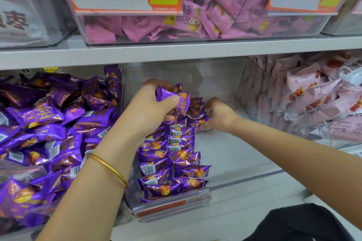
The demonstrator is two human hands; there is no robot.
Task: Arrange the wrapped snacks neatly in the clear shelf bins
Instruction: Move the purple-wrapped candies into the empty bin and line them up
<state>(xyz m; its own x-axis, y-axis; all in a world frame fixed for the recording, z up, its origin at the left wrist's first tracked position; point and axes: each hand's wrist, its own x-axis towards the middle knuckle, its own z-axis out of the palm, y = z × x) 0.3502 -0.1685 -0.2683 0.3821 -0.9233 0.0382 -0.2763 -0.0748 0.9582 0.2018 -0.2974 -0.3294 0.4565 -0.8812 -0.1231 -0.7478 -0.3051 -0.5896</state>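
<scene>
Shelf (244, 213), middle clear bin (235, 152) | left hand (150, 107) clutches purple snack packets (172, 96) above rear end of packet row (172, 152) | right hand (221, 115) pinches rearmost packet (201, 122).

In middle bin (241, 162) on lower shelf: stacked snacks (172, 154) in two rows along left wall. Left hand (152, 107) with held snacks (176, 98) above rows; right hand (219, 115) at their rear right. Heaped snacks (49, 123) left of bin, packets (313, 100) right, upper bin (293, 32) on shelf above.
</scene>
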